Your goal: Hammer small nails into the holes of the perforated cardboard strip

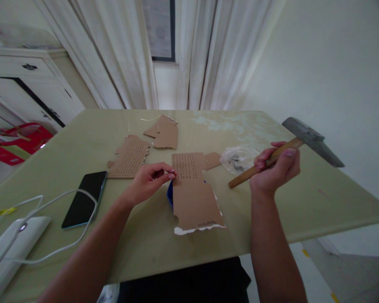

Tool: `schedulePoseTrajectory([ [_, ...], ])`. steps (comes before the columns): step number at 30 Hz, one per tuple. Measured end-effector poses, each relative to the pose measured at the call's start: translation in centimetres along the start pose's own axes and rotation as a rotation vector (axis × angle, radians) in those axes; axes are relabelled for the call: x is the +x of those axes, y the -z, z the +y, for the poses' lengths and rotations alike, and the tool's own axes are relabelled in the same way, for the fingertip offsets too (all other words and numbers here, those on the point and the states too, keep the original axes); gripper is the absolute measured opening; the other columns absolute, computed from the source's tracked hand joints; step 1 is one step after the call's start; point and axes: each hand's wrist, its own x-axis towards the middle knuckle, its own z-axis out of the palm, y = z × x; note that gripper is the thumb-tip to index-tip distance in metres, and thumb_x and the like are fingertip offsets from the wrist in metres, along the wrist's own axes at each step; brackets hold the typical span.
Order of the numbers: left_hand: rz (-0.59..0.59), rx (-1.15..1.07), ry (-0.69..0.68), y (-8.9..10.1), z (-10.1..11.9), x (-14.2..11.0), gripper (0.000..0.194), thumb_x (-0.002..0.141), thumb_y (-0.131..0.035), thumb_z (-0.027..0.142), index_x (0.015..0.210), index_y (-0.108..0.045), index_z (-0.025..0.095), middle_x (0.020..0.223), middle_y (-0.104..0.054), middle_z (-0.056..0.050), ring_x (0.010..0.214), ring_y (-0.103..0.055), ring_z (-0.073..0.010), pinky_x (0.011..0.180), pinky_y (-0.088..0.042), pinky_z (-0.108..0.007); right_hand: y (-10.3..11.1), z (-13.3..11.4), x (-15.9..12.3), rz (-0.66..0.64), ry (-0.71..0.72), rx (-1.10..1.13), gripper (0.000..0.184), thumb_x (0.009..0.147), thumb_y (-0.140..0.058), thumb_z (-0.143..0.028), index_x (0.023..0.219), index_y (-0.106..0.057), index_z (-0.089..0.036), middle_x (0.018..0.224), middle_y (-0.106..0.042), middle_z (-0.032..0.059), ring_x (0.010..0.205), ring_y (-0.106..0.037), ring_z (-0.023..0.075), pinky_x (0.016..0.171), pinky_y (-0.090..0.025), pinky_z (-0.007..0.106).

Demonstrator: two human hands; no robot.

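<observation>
My right hand is raised over the table's right side, closed round the wooden handle of a hammer. The hammer's metal head points up and to the right. At the left edge of a brown cardboard piece, my left hand pinches what looks like a small nail; most of it is hidden by the fingers. Rows of small holes cover the cardboard's far half, and its near edge is torn white. Partly hidden under the cardboard is a blue container.
Left of centre lies another perforated cardboard piece, with torn scraps behind it. A clear plastic bag holds small dark items. A phone, a white power strip and a looping cable occupy the table's left.
</observation>
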Motion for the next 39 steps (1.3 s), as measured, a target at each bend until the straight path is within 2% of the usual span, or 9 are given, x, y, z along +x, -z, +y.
schedulePoseTrajectory([
  [8,0.006,0.009,-0.003,0.01,-0.14,-0.01,0.027,0.097,-0.082,0.047,0.096,-0.084,0.020,0.077,-0.076,-0.005,0.072,-0.070,-0.0185,0.066,-0.055,-0.029,-0.14,-0.28,-0.03,0.006,-0.017,-0.035,0.035,0.105,-0.059,-0.056,0.090,-0.063,-0.024,0.057,-0.048,-0.0061,0.039,-0.030,0.0106,0.036,-0.021,0.021],
  [22,0.004,0.007,0.005,-0.07,0.17,-0.01,0.028,0.097,-0.083,0.047,0.095,-0.084,0.019,0.083,-0.079,-0.007,0.072,-0.068,-0.0173,0.066,-0.054,-0.028,-0.28,-0.46,-0.34,-0.025,-0.016,-0.049,0.039,0.108,-0.056,-0.058,0.088,-0.064,-0.025,0.058,-0.048,-0.0043,0.039,-0.029,0.0107,0.037,-0.021,0.019],
  [29,0.070,0.001,-0.004,0.00,0.19,0.05,0.025,0.097,-0.083,0.045,0.098,-0.085,0.020,0.087,-0.081,-0.008,0.074,-0.070,-0.0174,0.065,-0.053,-0.027,-0.26,-0.38,-0.34,-0.030,-0.018,-0.043,0.040,0.107,-0.059,-0.060,0.089,-0.064,-0.025,0.059,-0.047,-0.0049,0.039,-0.031,0.0111,0.037,-0.021,0.020],
  [39,0.025,0.012,0.007,-0.10,0.14,0.02,0.028,0.097,-0.083,0.047,0.096,-0.085,0.019,0.085,-0.081,-0.008,0.073,-0.070,-0.0173,0.065,-0.054,-0.028,-0.22,-0.28,-0.36,-0.047,-0.001,-0.031,0.039,0.109,-0.058,-0.058,0.090,-0.066,-0.025,0.058,-0.048,-0.0053,0.038,-0.031,0.0106,0.036,-0.022,0.018],
])
